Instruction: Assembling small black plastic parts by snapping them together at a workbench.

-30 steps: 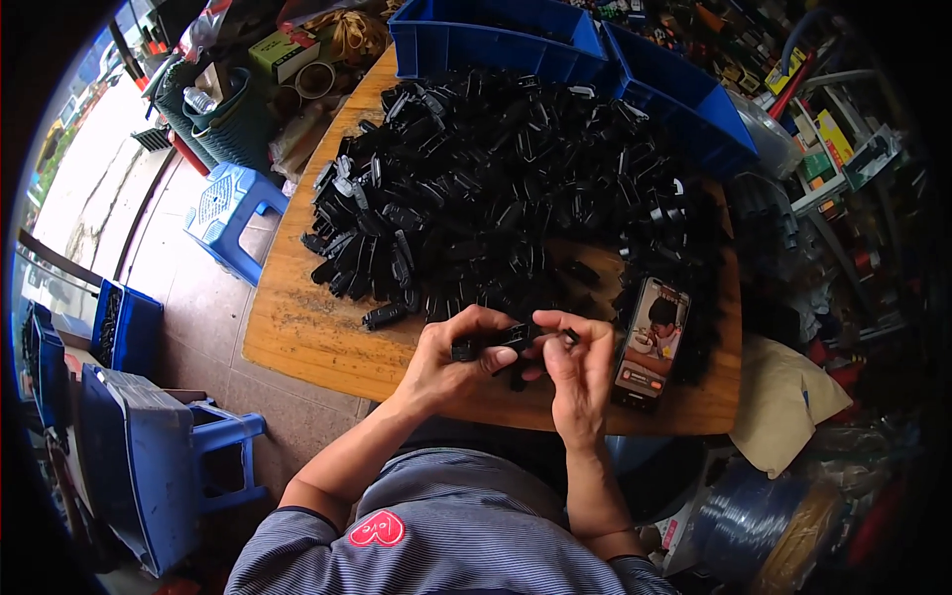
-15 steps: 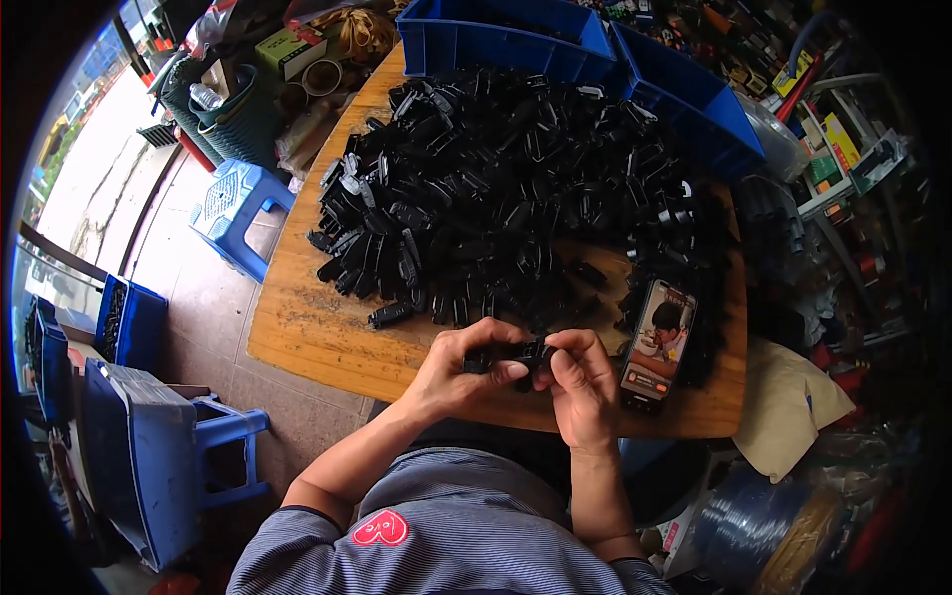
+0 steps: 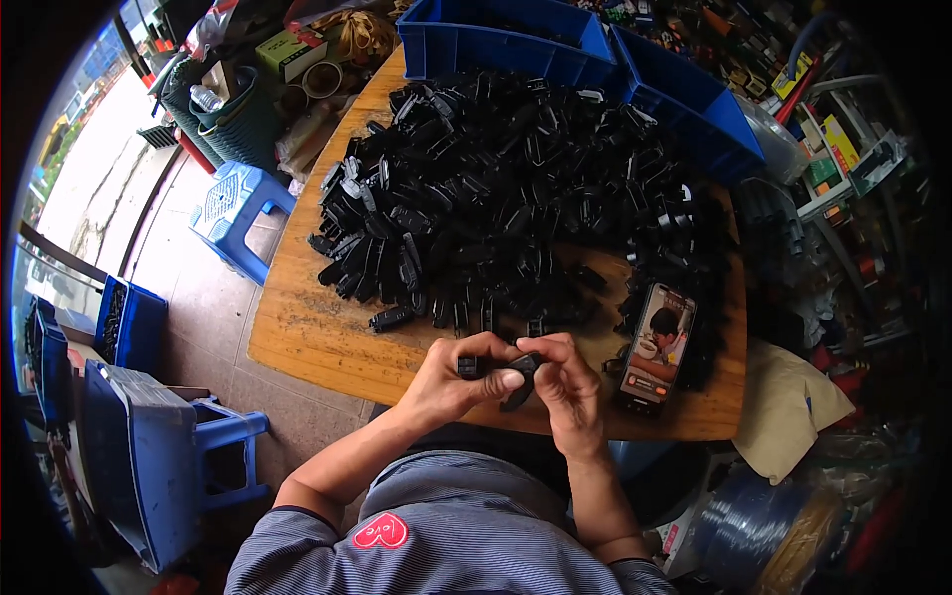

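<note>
Near the table's front edge, my left hand (image 3: 448, 383) and my right hand (image 3: 569, 395) meet over a small black plastic part (image 3: 522, 385). Both thumbs and fingers pinch it from either side, and it sits tilted between them. The end of a black piece (image 3: 469, 367) also shows inside my left fingers; whether it belongs to the same part I cannot tell. Just beyond my hands spreads a large heap of similar black plastic parts (image 3: 516, 188), some with glossy edges.
A phone (image 3: 654, 347) with a lit screen leans upright right of my hands. Two blue bins (image 3: 516, 52) edge the far side of the wooden table (image 3: 307, 332). At left are a blue stool (image 3: 233, 213) and a blue crate (image 3: 159, 466); a beige cushion-like bag (image 3: 788, 407) lies at right.
The black part has turned from lying level to a downward tilt between my hands. My right hand has shifted slightly left, closer to my left hand.
</note>
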A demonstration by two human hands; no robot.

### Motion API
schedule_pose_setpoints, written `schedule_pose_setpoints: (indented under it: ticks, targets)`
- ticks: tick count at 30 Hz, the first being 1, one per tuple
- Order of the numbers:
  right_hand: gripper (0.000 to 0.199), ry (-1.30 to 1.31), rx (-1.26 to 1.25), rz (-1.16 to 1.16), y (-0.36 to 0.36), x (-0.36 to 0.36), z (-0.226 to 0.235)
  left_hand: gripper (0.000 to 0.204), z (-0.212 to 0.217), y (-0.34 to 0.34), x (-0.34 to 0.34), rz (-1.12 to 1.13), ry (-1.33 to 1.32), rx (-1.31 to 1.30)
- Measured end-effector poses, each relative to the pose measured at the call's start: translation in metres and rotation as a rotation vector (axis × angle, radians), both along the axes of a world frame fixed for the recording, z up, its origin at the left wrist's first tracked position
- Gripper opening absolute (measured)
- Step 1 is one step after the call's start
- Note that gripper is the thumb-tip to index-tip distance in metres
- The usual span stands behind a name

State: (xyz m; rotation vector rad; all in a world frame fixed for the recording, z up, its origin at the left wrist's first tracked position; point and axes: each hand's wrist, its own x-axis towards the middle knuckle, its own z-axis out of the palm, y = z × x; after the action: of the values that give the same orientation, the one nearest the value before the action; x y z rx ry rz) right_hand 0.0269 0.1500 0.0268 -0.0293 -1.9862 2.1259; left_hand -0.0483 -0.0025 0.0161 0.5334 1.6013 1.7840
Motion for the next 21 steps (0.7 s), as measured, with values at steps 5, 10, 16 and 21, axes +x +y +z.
schedule_pose_setpoints:
  ticks: [5, 10, 16, 21]
  targets:
    - [0.021, 0.151, 0.444, 0.013, 0.001, -0.026, 0.013, 0.043, 0.006, -0.011, 0.003, 0.112, 0.229, -0.024]
    - [0.025, 0.287, 1.206, -0.33, 0.019, -0.103, 0.007, 0.041, 0.015, -0.036, -0.032, 0.419, -0.001, 0.365]
    - [0.013, 0.233, 0.99, -0.328, 0.023, -0.095, 0.007, 0.029, 0.015, -0.029, -0.028, 0.278, 0.019, 0.21]
    - [0.02, -0.025, 0.154, -0.076, 0.02, -0.029, -0.004, 0.021, 0.007, 0.007, -0.013, 0.176, 0.96, -0.27]
